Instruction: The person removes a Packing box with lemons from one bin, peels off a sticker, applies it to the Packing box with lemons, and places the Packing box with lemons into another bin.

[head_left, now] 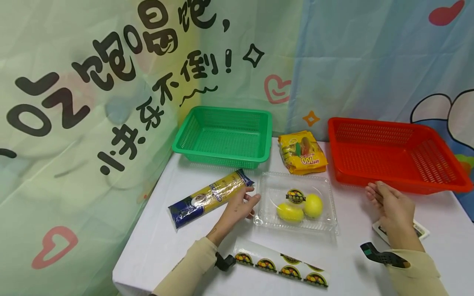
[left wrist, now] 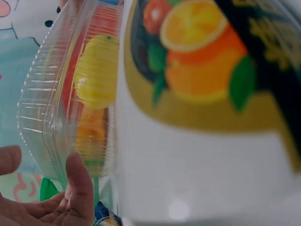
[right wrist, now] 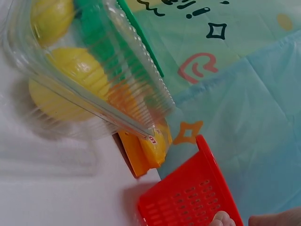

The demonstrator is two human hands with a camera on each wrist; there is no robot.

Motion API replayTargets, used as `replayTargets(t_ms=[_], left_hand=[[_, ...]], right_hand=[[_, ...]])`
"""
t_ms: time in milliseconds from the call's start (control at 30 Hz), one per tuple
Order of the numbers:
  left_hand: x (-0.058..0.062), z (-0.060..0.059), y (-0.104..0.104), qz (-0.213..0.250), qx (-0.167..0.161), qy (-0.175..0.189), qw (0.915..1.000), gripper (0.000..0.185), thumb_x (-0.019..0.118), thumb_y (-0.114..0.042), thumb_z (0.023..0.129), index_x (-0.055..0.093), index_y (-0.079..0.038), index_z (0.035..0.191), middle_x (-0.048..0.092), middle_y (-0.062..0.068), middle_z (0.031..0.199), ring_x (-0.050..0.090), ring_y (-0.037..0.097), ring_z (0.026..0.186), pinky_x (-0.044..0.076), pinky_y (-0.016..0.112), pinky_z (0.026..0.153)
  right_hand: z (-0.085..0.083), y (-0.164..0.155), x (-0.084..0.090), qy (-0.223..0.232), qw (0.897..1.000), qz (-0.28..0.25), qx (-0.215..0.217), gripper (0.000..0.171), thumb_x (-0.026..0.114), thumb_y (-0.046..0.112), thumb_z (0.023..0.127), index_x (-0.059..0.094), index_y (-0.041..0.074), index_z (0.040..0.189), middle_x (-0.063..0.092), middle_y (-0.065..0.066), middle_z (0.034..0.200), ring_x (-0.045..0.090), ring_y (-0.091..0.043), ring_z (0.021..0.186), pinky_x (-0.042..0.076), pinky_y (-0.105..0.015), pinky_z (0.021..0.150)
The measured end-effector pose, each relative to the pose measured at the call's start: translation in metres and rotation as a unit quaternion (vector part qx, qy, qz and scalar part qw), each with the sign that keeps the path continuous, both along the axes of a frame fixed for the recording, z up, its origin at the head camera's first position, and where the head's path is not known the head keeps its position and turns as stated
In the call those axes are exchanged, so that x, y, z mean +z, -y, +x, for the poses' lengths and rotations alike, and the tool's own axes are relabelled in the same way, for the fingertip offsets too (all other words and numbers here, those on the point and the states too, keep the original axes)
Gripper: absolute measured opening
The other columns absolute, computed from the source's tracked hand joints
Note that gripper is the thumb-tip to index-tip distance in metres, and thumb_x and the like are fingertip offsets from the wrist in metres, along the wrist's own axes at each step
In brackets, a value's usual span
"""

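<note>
A clear plastic clamshell box (head_left: 266, 205) with two yellow lemons (head_left: 313, 206) inside lies mid-table, a black-and-gold fruit label (head_left: 296, 196) on its lid. My left hand (head_left: 240, 203) is at the box's left edge, fingers loosely bent and parted from the thumb, holding nothing. In the left wrist view, its fingers (left wrist: 79, 183) show close by the box's side. My right hand (head_left: 394, 205) hovers in front of the red basket (head_left: 389, 187), fingers loosely curled with nothing in them. Only its fingertips (right wrist: 222, 219) and part of the thumb appear in the right wrist view.
A green basket (head_left: 222, 158) stands at the back left. Beside the left hand lies a blue-and-yellow packet (head_left: 211, 197); a yellow snack bag (head_left: 303, 153) sits behind the box. In front is a strip of fruit labels (head_left: 281, 263). A white labelled item (head_left: 420, 231) lies partly under the right wrist.
</note>
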State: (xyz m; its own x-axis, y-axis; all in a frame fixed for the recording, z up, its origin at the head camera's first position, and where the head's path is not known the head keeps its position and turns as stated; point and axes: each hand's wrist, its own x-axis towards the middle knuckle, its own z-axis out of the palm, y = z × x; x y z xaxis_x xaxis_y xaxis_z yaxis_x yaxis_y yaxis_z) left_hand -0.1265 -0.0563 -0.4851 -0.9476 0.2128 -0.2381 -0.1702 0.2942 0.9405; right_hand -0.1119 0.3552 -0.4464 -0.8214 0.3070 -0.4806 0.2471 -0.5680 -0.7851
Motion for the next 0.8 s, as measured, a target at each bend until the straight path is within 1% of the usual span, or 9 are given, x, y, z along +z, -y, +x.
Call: replayTargets(t_ms=[100, 167, 233, 333, 433, 567, 667, 800], left_hand=[[0.0, 0.0, -0.002, 0.015, -0.013, 0.015, 0.9997, 0.067, 0.064, -0.045, 0.098, 0.044, -0.006, 0.149, 0.056, 0.011, 0.104, 0.063, 0.018, 0.07, 0.061, 0.033, 0.064], [0.0, 0.001, -0.003, 0.02, -0.02, 0.016, 0.9995, 0.071, 0.066, -0.046, 0.096, 0.042, -0.007, 0.151, 0.056, 0.01, 0.103, 0.062, 0.017, 0.068, 0.061, 0.032, 0.063], [-0.001, 0.001, -0.004, 0.022, -0.024, 0.015, 0.9993, 0.074, 0.068, -0.045, 0.095, 0.041, -0.006, 0.152, 0.056, 0.01, 0.101, 0.061, 0.016, 0.066, 0.059, 0.031, 0.061], [-0.002, 0.002, -0.006, 0.029, -0.023, 0.017, 0.9992, 0.078, 0.071, -0.042, 0.093, 0.038, -0.006, 0.153, 0.055, 0.008, 0.099, 0.059, 0.015, 0.065, 0.056, 0.028, 0.058], [-0.003, 0.001, -0.007, 0.034, -0.022, 0.009, 0.9991, 0.084, 0.074, -0.039, 0.091, 0.033, -0.006, 0.156, 0.053, 0.007, 0.098, 0.058, 0.014, 0.063, 0.056, 0.027, 0.055], [-0.003, 0.001, -0.009, 0.033, -0.017, -0.016, 0.9992, 0.087, 0.076, -0.034, 0.09, 0.028, -0.011, 0.159, 0.052, 0.007, 0.098, 0.057, 0.013, 0.061, 0.057, 0.027, 0.053], [-0.003, 0.002, -0.01, 0.025, -0.008, -0.037, 0.999, 0.084, 0.077, -0.031, 0.089, 0.032, -0.014, 0.158, 0.054, 0.008, 0.099, 0.056, 0.013, 0.059, 0.056, 0.028, 0.052], [-0.003, 0.003, -0.012, 0.011, 0.007, -0.055, 0.9984, 0.075, 0.077, -0.03, 0.087, 0.044, -0.018, 0.153, 0.057, 0.009, 0.1, 0.056, 0.011, 0.057, 0.054, 0.026, 0.05]], right_hand=[[-0.002, -0.003, 0.001, 0.016, 1.0, 0.007, -0.006, 0.027, 0.083, 0.031, 0.083, 0.075, 0.018, 0.105, 0.079, 0.004, 0.088, 0.077, -0.013, 0.081, 0.06, -0.02, 0.072], [-0.003, -0.006, 0.001, 0.022, 1.0, 0.007, -0.005, 0.028, 0.083, 0.032, 0.082, 0.076, 0.019, 0.105, 0.079, 0.004, 0.089, 0.077, -0.013, 0.082, 0.06, -0.02, 0.07], [-0.004, -0.009, 0.001, 0.026, 1.0, 0.004, -0.002, 0.028, 0.083, 0.033, 0.083, 0.076, 0.02, 0.106, 0.079, 0.004, 0.089, 0.077, -0.012, 0.082, 0.06, -0.019, 0.071], [-0.004, -0.013, 0.0, 0.023, 1.0, -0.012, 0.0, 0.027, 0.081, 0.031, 0.085, 0.076, 0.02, 0.108, 0.079, 0.004, 0.091, 0.077, -0.013, 0.085, 0.06, -0.021, 0.074], [-0.005, -0.017, -0.002, 0.029, 0.999, -0.018, 0.002, 0.027, 0.081, 0.031, 0.085, 0.076, 0.02, 0.109, 0.079, 0.004, 0.092, 0.077, -0.012, 0.086, 0.06, -0.02, 0.076], [-0.008, -0.02, -0.001, 0.039, 0.999, -0.014, 0.001, 0.03, 0.083, 0.033, 0.082, 0.075, 0.021, 0.108, 0.079, 0.004, 0.091, 0.076, -0.012, 0.085, 0.059, -0.018, 0.072], [-0.01, -0.021, 0.0, 0.042, 0.999, -0.017, -0.005, 0.032, 0.084, 0.033, 0.08, 0.075, 0.021, 0.109, 0.079, 0.003, 0.09, 0.076, -0.012, 0.083, 0.058, -0.018, 0.068], [-0.012, -0.022, 0.0, 0.047, 0.998, -0.024, -0.017, 0.032, 0.084, 0.031, 0.08, 0.075, 0.022, 0.109, 0.079, 0.003, 0.088, 0.076, -0.014, 0.081, 0.059, -0.019, 0.068]])
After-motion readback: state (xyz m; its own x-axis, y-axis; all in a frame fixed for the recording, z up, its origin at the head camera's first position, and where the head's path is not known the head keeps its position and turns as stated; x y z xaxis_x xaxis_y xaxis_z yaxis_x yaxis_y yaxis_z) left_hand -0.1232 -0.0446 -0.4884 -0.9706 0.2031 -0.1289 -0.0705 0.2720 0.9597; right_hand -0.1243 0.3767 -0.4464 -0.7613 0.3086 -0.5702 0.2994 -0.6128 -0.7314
